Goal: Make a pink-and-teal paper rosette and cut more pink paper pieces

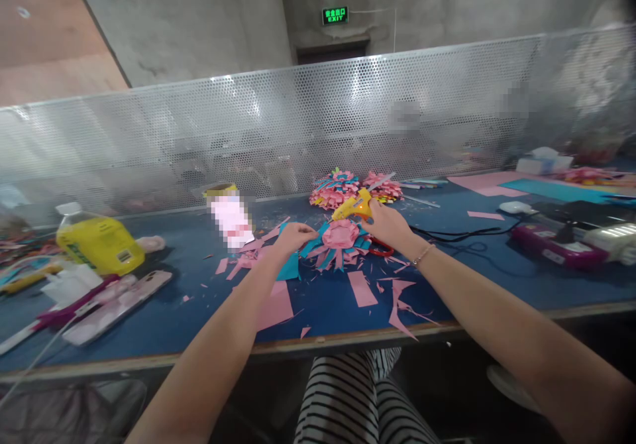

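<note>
A pink and blue paper flower (340, 237) lies on the blue table between my hands. My right hand (387, 222) is closed around a yellow glue gun (352, 207), whose nozzle points left above the flower. At the flower's left edge, my left hand (297, 237) has its fingers pinched together at a blue paper petal; whether it grips the petal is too small to tell. Blue paper (289, 268) lies below that hand. Red scissor handles (381, 248) show beside the flower, under my right hand.
Finished-looking paper flowers (334, 189) stand behind. Pink scraps (362, 289) lie in front. At left are a yellow liquid bottle (106, 242) and a phone (119, 305); at right, a purple device (559, 245) and black cable (462, 232). A perforated metal screen (358, 112) borders the table.
</note>
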Action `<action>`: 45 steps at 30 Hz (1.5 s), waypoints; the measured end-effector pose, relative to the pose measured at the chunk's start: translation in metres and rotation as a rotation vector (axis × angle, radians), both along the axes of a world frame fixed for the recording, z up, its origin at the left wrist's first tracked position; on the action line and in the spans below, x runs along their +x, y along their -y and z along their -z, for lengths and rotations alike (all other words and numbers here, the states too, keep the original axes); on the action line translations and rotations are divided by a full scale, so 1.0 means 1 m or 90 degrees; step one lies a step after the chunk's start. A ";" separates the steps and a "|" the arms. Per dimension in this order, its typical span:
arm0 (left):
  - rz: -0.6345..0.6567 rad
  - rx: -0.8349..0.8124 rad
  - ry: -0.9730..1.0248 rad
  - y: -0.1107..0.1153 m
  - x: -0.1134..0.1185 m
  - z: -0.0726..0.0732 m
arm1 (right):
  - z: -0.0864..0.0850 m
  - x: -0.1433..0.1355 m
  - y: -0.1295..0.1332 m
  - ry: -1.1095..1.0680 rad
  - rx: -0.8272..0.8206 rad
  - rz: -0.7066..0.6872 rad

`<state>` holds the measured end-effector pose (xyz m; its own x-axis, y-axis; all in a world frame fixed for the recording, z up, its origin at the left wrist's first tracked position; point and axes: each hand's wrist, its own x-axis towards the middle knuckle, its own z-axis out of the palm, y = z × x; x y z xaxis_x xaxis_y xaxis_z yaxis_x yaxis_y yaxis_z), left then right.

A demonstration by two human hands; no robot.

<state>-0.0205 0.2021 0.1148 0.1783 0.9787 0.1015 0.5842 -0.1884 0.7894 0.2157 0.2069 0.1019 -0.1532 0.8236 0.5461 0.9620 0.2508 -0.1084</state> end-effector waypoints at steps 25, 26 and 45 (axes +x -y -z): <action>0.013 0.021 0.041 -0.002 -0.002 0.000 | 0.000 0.002 -0.002 -0.008 -0.011 -0.009; 0.007 0.028 0.049 -0.002 -0.002 0.000 | 0.000 0.002 -0.002 -0.008 -0.014 -0.010; -0.040 0.035 0.237 0.001 0.002 -0.004 | 0.015 0.072 -0.033 -0.054 -0.134 0.034</action>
